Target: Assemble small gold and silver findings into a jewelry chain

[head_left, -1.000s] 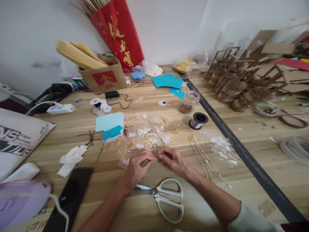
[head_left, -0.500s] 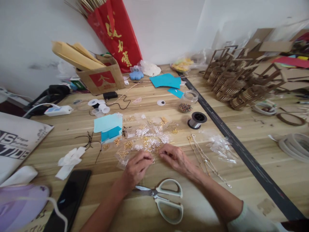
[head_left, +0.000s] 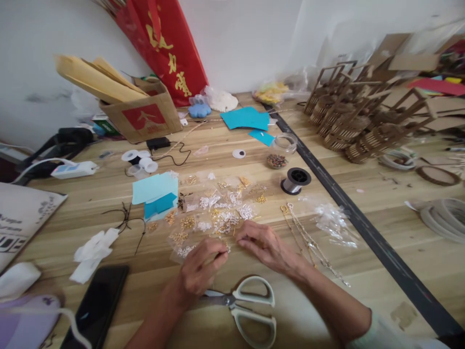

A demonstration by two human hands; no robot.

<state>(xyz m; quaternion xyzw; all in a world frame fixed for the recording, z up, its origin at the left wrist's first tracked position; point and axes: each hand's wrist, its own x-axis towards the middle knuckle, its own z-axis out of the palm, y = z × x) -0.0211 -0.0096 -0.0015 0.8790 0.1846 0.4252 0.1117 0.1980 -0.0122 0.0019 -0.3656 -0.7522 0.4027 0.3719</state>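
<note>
My left hand (head_left: 204,264) is closed in a pinch, with a small shiny metal piece (head_left: 228,247) showing at its fingertips. Just to its right, my right hand (head_left: 264,246) has thumb and fingers pressed together; what they hold, if anything, is too small to make out. Beyond both hands lie small clear bags and piles of silver beads (head_left: 225,222) and gold findings (head_left: 188,222). White-handled scissors (head_left: 228,300) rest on the table below the hands, their blades partly behind my left wrist. Chain necklaces (head_left: 308,240) lie right of my right hand.
A wire spool (head_left: 296,180) and a jar of beads (head_left: 277,161) stand beyond my right hand. Blue paper (head_left: 156,188) and a black phone (head_left: 96,305) lie to the left. Wooden lantern-like frames (head_left: 348,123) crowd the back right. A cardboard box (head_left: 145,116) stands back left.
The view has shifted slightly, so most table items sit a little further left. Both hands stay close together in pinches, the left one slightly lower in view.
</note>
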